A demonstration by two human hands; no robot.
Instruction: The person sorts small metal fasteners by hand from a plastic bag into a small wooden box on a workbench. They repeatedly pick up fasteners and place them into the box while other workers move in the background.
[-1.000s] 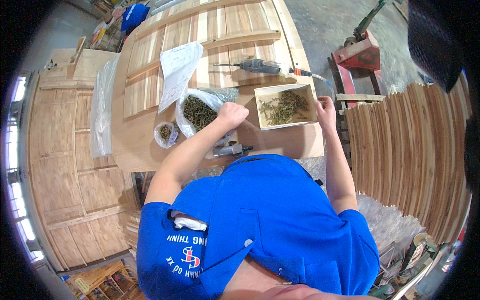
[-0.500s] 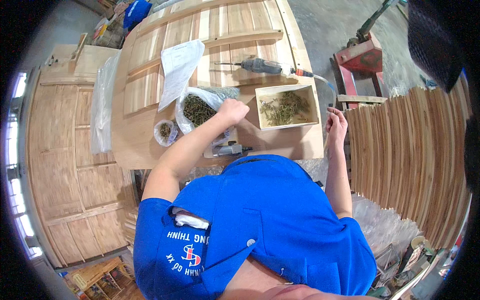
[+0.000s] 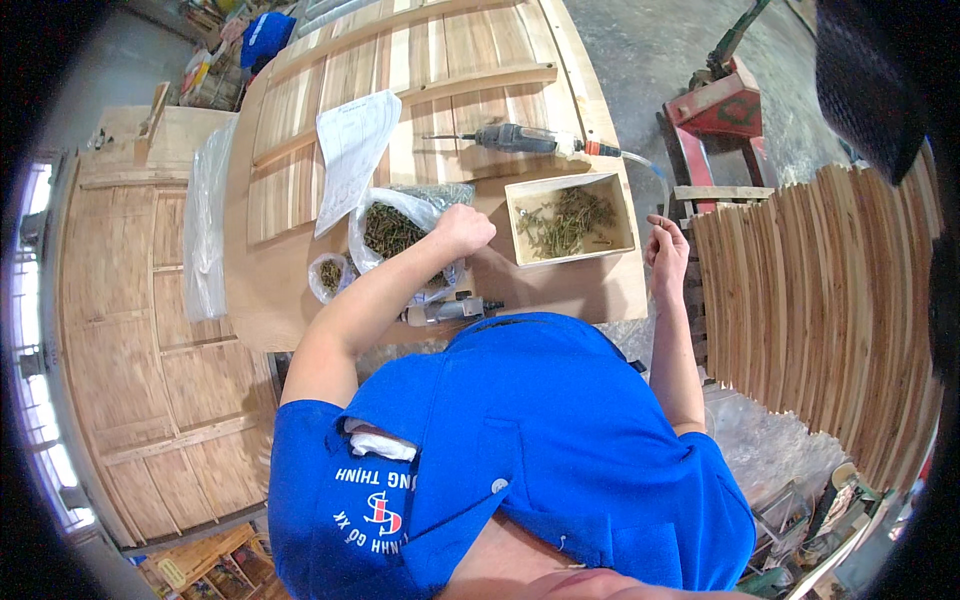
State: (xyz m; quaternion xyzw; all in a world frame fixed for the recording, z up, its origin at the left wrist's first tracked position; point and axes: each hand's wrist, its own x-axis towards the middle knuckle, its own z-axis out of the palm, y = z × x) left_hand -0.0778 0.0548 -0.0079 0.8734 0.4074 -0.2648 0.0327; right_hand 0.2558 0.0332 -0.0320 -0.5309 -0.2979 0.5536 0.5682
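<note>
Clear hose point(image 3: 645, 162), upper right of frame; likely light, flexible, slick; best held near orange connector point(image 3: 592, 148); my right grip point(image 3: 667, 250) curled at it, whether clamped I cannot tell; left grip point(image 3: 465, 230) fisted, contents hidden

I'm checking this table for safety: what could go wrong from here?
The right hand holds the hose; a tug might drag the power driver.
The left forearm crosses the open plastic bag and could tip out screws.
The grey power tool lies near the table's edge and might get knocked off.
</note>
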